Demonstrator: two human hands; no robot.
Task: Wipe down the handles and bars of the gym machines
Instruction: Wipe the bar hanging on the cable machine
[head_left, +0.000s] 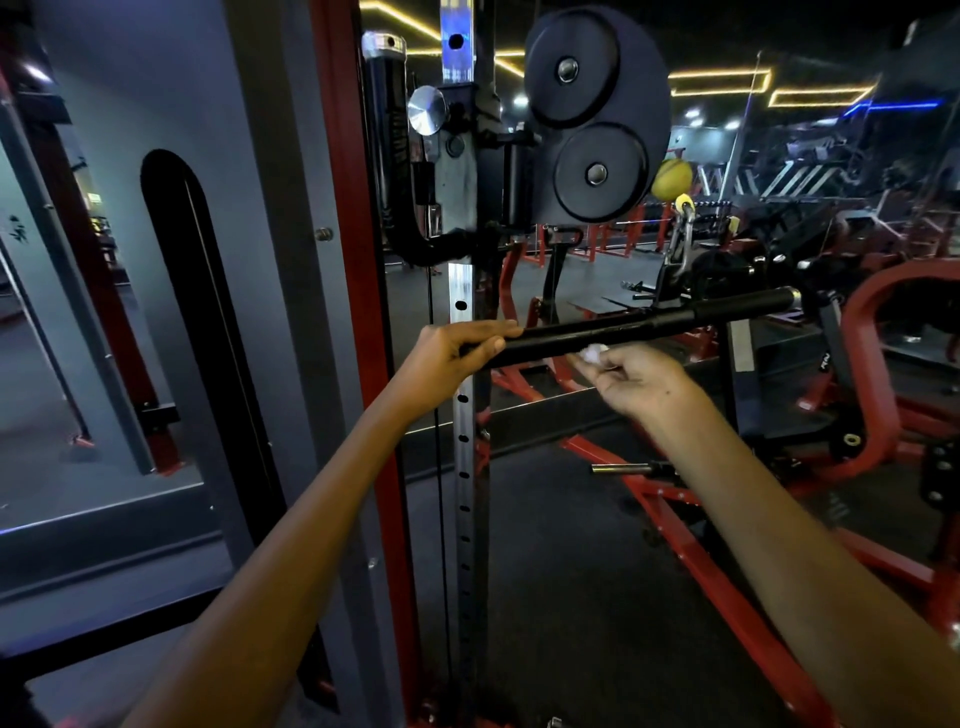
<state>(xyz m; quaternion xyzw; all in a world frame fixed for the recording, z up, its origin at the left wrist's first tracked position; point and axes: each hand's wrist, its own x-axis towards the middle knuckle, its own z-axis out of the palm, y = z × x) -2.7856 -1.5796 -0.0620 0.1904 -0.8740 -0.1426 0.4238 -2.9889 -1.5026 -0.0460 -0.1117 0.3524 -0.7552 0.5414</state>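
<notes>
A black straight bar (649, 325) hangs roughly level at chest height from a silver carabiner (680, 241) on the cable machine. My left hand (457, 351) is wrapped around the bar's left end. My right hand (631, 376) pinches a small crumpled white tissue (594, 355) against the underside of the bar, just right of my left hand. The bar's right end (779, 299) is free.
The pulley housing (597, 114) with two round black discs sits above the bar on a silver drilled upright (462, 415) beside a red frame post (363, 260). A black curved handle (395, 171) is mounted at upper left. Red machines (883, 364) stand to the right and behind.
</notes>
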